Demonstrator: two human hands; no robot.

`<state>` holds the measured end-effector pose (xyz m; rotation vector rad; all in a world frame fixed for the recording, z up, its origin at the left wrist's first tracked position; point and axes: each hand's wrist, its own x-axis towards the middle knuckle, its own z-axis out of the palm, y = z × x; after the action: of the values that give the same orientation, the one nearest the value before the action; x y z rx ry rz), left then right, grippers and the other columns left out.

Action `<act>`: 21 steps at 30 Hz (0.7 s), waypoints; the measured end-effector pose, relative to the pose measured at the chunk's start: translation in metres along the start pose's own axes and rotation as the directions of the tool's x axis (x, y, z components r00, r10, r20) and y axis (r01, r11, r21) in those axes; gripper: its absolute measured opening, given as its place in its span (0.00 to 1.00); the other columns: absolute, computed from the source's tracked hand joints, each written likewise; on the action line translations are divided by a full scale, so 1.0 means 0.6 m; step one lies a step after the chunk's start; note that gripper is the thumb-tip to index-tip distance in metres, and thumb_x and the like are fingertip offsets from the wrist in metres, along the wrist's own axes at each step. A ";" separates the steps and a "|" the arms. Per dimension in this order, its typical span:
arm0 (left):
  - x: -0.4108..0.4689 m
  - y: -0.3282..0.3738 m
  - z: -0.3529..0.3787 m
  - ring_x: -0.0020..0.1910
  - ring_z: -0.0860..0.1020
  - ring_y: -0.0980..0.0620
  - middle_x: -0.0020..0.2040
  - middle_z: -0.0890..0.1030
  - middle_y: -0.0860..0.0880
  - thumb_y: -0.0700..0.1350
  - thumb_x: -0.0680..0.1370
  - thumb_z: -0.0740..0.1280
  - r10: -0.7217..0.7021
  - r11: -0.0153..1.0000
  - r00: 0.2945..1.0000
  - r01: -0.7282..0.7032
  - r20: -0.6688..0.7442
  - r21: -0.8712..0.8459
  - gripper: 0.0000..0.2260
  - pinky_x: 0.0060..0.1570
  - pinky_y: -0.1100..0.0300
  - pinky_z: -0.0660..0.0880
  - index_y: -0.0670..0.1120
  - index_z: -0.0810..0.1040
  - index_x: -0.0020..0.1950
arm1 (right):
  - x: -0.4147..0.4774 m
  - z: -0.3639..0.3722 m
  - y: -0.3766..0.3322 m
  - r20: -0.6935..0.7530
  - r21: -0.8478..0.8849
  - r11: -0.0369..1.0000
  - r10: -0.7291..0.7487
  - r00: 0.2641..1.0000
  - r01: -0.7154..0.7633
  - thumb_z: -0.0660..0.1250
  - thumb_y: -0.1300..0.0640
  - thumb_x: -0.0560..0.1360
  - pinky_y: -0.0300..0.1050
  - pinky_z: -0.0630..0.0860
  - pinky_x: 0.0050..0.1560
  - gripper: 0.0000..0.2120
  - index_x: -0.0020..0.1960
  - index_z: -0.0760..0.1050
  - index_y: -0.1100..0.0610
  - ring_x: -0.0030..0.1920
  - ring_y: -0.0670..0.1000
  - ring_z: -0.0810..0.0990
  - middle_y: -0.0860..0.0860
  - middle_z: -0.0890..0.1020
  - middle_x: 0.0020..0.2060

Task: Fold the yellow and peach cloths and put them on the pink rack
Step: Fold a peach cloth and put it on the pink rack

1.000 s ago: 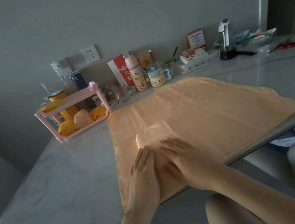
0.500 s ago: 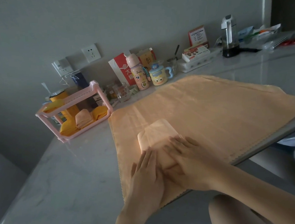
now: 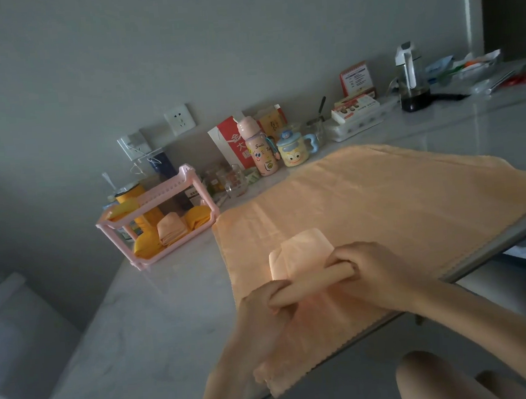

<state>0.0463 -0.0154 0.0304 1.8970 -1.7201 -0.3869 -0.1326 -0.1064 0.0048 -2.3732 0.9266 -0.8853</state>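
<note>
A small folded peach cloth lies on a large peach cloth spread over the grey table. My left hand and my right hand grip the small cloth's near edge at its two ends, lifted into a roll. The pink rack stands at the left by the wall. Its lower shelf holds a folded peach cloth between yellow cloths. Another yellow piece lies on the top shelf.
Along the wall stand a pink bottle, a yellow mug, a glass, boxes and a dark jug. Red scissors lie far right. The table's front edge runs diagonally at right, and the large cloth overhangs it.
Both hands lay flat, pressing the small cloth's near part. Now their fingers have curled round its near edge and raised it into a roll.
</note>
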 end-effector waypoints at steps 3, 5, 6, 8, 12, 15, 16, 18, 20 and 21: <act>-0.029 -0.016 -0.011 0.40 0.76 0.68 0.42 0.81 0.60 0.41 0.72 0.71 -0.036 0.992 0.998 0.041 0.042 -0.118 0.12 0.38 0.76 0.69 0.59 0.78 0.47 | -0.036 -0.019 -0.009 0.053 0.108 0.994 -0.019 0.998 0.013 0.70 0.56 0.71 0.39 0.71 0.42 0.02 0.43 0.79 0.54 0.41 0.45 0.76 0.46 0.80 0.38; -0.042 -0.021 -0.013 0.39 0.76 0.67 0.39 0.81 0.61 0.40 0.70 0.73 -0.025 0.990 0.998 0.034 0.063 -0.137 0.13 0.37 0.76 0.69 0.59 0.79 0.45 | -0.052 -0.027 -0.012 0.057 0.144 0.989 -0.037 0.998 0.028 0.71 0.56 0.71 0.37 0.70 0.46 0.02 0.43 0.79 0.54 0.45 0.43 0.75 0.45 0.80 0.40; -0.046 -0.019 -0.011 0.38 0.76 0.67 0.38 0.81 0.60 0.40 0.70 0.73 -0.018 0.990 0.998 0.026 0.059 -0.141 0.14 0.36 0.75 0.69 0.59 0.78 0.44 | -0.056 -0.029 -0.011 0.053 0.165 0.986 -0.032 0.998 0.023 0.71 0.56 0.71 0.37 0.70 0.47 0.02 0.43 0.80 0.53 0.46 0.42 0.75 0.45 0.80 0.42; -0.047 -0.012 -0.004 0.33 0.75 0.68 0.36 0.79 0.58 0.39 0.73 0.70 -0.028 0.982 0.999 0.031 0.018 -0.184 0.12 0.33 0.74 0.68 0.58 0.77 0.42 | -0.053 -0.029 -0.007 0.048 0.184 0.983 0.013 0.999 -0.022 0.70 0.54 0.72 0.36 0.70 0.44 0.03 0.44 0.78 0.53 0.42 0.41 0.76 0.45 0.80 0.40; -0.028 -0.009 0.009 0.38 0.77 0.65 0.41 0.78 0.58 0.48 0.79 0.62 -0.115 0.972 0.993 0.104 -0.041 -0.209 0.05 0.36 0.71 0.71 0.56 0.73 0.44 | -0.024 -0.014 0.004 -0.018 0.181 0.978 0.114 0.993 -0.109 0.65 0.46 0.74 0.43 0.71 0.41 0.11 0.44 0.73 0.54 0.39 0.48 0.77 0.49 0.79 0.38; -0.011 -0.024 0.026 0.39 0.74 0.51 0.40 0.74 0.51 0.55 0.80 0.55 -0.182 0.982 0.979 0.176 -0.092 -0.074 0.15 0.36 0.61 0.68 0.48 0.71 0.39 | 0.000 -0.004 0.002 -0.062 0.165 0.967 0.204 0.977 -0.192 0.64 0.45 0.75 0.43 0.65 0.34 0.15 0.40 0.72 0.57 0.34 0.48 0.72 0.48 0.74 0.33; -0.006 -0.028 0.031 0.37 0.71 0.50 0.38 0.71 0.50 0.56 0.80 0.54 -0.199 0.980 0.970 0.200 -0.138 0.000 0.18 0.33 0.59 0.65 0.47 0.68 0.35 | 0.006 0.000 0.001 -0.073 0.136 0.965 0.235 0.969 -0.224 0.63 0.45 0.75 0.42 0.63 0.33 0.16 0.38 0.70 0.57 0.32 0.48 0.70 0.48 0.72 0.31; 0.001 -0.029 0.039 0.37 0.68 0.49 0.38 0.68 0.49 0.55 0.80 0.53 -0.231 0.968 0.950 0.247 -0.209 0.051 0.20 0.34 0.57 0.62 0.47 0.65 0.32 | 0.015 0.010 0.001 -0.093 0.008 0.963 0.269 0.959 -0.269 0.61 0.43 0.76 0.41 0.62 0.32 0.17 0.35 0.65 0.53 0.34 0.49 0.70 0.47 0.70 0.33; 0.011 -0.029 0.045 0.40 0.70 0.47 0.42 0.71 0.45 0.56 0.80 0.53 -0.280 0.952 0.934 0.300 -0.220 0.061 0.20 0.37 0.56 0.65 0.47 0.66 0.31 | 0.018 0.016 0.001 -0.100 -0.090 0.952 0.282 0.954 -0.291 0.59 0.42 0.77 0.42 0.64 0.36 0.15 0.41 0.67 0.53 0.39 0.52 0.72 0.48 0.70 0.40; 0.018 -0.027 0.047 0.41 0.72 0.46 0.44 0.73 0.43 0.57 0.79 0.53 -0.311 0.941 0.925 0.332 -0.218 0.065 0.20 0.39 0.56 0.68 0.46 0.69 0.33 | 0.018 0.017 0.000 -0.098 -0.107 0.947 0.293 0.951 -0.303 0.58 0.42 0.77 0.43 0.65 0.39 0.14 0.46 0.69 0.53 0.42 0.53 0.73 0.50 0.71 0.44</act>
<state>0.0457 -0.0307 0.0000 2.2165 -1.3173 -0.2169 -0.1191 -0.1126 0.0019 -2.2243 1.3647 -0.8289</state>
